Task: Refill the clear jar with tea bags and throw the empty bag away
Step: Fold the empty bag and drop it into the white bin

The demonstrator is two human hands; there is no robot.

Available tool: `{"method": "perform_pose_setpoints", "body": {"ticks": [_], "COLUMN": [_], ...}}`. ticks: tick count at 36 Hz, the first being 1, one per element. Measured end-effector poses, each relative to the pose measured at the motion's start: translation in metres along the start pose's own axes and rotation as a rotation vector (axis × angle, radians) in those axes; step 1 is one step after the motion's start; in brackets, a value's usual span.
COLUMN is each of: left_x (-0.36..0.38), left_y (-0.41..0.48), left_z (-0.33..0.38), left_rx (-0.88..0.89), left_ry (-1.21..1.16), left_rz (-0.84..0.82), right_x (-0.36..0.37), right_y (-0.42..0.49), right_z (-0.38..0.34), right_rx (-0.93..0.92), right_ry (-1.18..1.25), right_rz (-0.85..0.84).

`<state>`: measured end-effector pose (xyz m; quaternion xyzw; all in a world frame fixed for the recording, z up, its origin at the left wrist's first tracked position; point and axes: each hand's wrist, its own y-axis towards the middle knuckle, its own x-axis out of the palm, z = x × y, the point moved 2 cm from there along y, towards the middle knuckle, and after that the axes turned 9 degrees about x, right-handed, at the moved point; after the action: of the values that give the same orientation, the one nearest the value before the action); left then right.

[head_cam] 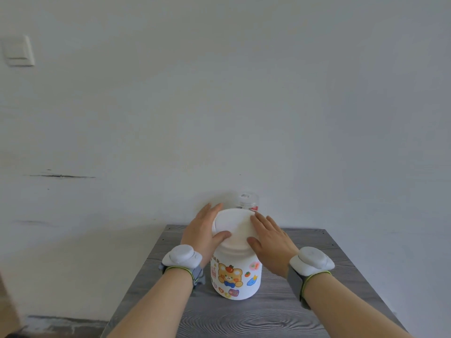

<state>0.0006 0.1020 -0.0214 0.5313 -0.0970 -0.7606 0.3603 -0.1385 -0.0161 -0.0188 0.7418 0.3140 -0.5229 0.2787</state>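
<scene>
The clear jar [247, 200] stands upright just above the middle of the frame, at the far edge of the grey wood-grain tabletop [263, 318] against the wall. Only its top shows; the rest is hidden behind a white canister [235, 272]. Something red sits at its lower right, too small to identify. No tea bags or supply bag can be seen.

The canister stands lower in the frame than the jar, its long axis vertical. Both hands lie flat on its white lid [233, 229]: the left hand [203, 228] wraps the lid's left rim with the thumb on top, the right hand [271, 236] covers the right side. Neither grip is closed around anything; fingers are spread and pressing or resting on the lid.

The jar lies straight beyond the fingertips, slightly right of the lid's centre, so the right hand looks nearer. Reaching it likely means going over or around the canister.

Stickers on the canister show a cartoon bear, with letters reading "EAR" at upper left, the start cut off by the left wrist.
</scene>
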Motion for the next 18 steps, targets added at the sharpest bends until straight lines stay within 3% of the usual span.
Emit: {"method": "perform_pose_setpoints", "body": {"ticks": [7, 11, 14, 18], "left_x": [0.003, 0.013, 0.021, 0.025], "left_y": [-0.002, -0.004, -0.008, -0.007], "left_z": [0.003, 0.016, 0.02, 0.01], "left_rx": [-0.005, -0.024, 0.018, -0.026], "left_ry": [0.041, 0.113, 0.243, 0.284], "left_rz": [-0.015, -0.095, -0.174, -0.2], "right_x": [-0.001, 0.004, 0.01, 0.011], "right_y": [0.001, 0.007, 0.011, 0.014], "right_z": [0.0, 0.01, 0.015, 0.015], "right_rx": [-0.017, 0.17, 0.355, 0.377], "right_ry": [0.162, 0.492, 0.708, 0.949], "right_rz": [-0.033, 0.104, 0.017, -0.085]}}
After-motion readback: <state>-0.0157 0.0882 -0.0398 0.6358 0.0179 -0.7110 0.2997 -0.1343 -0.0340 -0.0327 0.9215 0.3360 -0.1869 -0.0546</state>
